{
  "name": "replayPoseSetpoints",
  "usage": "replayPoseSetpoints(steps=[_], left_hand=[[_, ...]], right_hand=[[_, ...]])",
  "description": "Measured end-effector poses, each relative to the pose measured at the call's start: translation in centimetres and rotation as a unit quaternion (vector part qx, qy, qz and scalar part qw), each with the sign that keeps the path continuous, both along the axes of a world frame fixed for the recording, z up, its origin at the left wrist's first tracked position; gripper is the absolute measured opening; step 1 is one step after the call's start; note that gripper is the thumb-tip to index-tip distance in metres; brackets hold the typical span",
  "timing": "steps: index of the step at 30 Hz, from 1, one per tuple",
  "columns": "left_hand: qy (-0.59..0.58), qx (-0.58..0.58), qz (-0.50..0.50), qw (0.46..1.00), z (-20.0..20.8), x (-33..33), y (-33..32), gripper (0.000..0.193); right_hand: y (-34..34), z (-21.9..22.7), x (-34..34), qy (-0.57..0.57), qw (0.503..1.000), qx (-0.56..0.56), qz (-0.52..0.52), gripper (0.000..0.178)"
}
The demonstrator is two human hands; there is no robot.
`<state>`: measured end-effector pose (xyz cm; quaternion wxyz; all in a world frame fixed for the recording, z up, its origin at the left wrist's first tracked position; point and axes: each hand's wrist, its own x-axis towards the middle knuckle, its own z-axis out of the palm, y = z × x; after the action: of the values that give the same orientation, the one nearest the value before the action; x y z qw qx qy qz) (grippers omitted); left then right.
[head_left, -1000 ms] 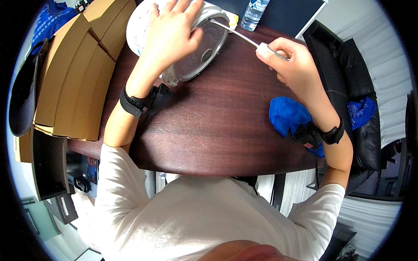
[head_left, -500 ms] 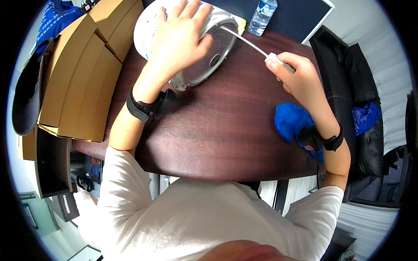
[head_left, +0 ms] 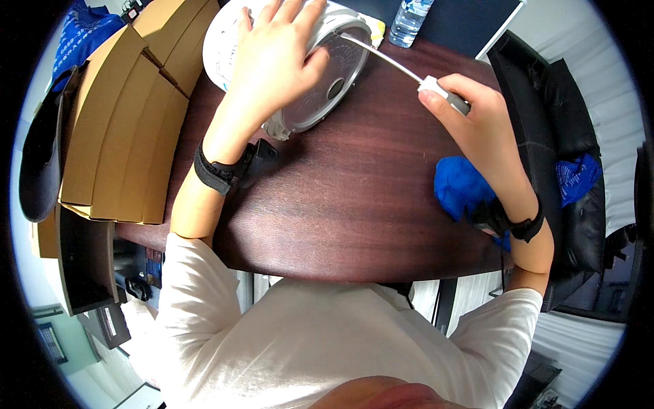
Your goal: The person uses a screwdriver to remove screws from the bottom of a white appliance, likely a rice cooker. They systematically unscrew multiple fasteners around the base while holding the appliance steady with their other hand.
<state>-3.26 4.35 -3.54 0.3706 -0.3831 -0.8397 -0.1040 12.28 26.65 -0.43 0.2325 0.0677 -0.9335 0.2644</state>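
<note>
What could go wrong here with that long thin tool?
The long thin tool, in the right hand, might slip against the white round device and poke the left hand resting on it. The device appears tilted, so pressing could make it shift, perhaps bumping the clear bottle nearby.

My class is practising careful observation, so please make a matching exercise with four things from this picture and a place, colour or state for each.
1. left hand
2. right hand
3. fabric bundle
4. cardboard boxes

A. gripping a handle
B. brown, at the table's left
C. on a round white object
D. blue, crumpled

Pairs: 1-C; 2-A; 3-D; 4-B
</note>
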Motion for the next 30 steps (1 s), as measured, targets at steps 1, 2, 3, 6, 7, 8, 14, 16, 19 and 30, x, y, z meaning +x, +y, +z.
replayPoseSetpoints(steps=[1, 2, 3, 6, 7, 8, 14, 16, 19, 30], left_hand=[[-0.002, -0.002, 0.002, 1.0, 0.0, 0.0, 0.0, 0.058], [0.001, -0.003, 0.001, 1.0, 0.0, 0.0, 0.0, 0.058], [0.005, -0.004, 0.001, 1.0, -0.1, -0.1, 0.0, 0.058], [0.007, -0.002, 0.0, 1.0, -0.1, -0.2, 0.1, 0.058], [0.006, -0.001, -0.001, 1.0, -0.1, -0.2, 0.1, 0.058], [0.005, -0.002, -0.001, 1.0, -0.1, -0.2, 0.1, 0.058], [0.011, 0.001, -0.003, 1.0, -0.2, -0.3, 0.0, 0.059], [0.004, 0.002, -0.002, 1.0, -0.3, -0.2, 0.0, 0.059], [0.004, -0.001, -0.001, 1.0, -0.1, -0.2, 0.0, 0.059], [-0.004, -0.006, -0.001, 1.0, 0.2, 0.1, 0.0, 0.059]], right_hand=[[0.0, -0.1, 0.0, 0.003, 1.0, 0.004, 0.001, 0.025], [0.0, -0.1, -0.1, 0.006, 1.0, 0.009, 0.001, 0.025], [0.1, -0.1, -0.1, 0.01, 1.0, 0.015, 0.001, 0.025], [0.0, -0.3, -0.1, 0.028, 0.999, 0.023, 0.005, 0.025], [-0.1, -0.2, -0.1, 0.022, 1.0, 0.022, 0.001, 0.025], [-0.3, 0.0, 0.0, 0.017, 1.0, 0.019, -0.002, 0.024], [-0.2, -0.2, 0.0, 0.036, 0.998, 0.041, 0.005, 0.024], [-0.2, -0.3, -0.1, 0.04, 0.998, 0.045, 0.004, 0.024], [-0.3, -0.3, 0.0, 0.031, 0.999, 0.036, -0.005, 0.023], [-0.4, -0.2, -0.6, 0.116, 0.989, 0.091, -0.01, 0.022]])
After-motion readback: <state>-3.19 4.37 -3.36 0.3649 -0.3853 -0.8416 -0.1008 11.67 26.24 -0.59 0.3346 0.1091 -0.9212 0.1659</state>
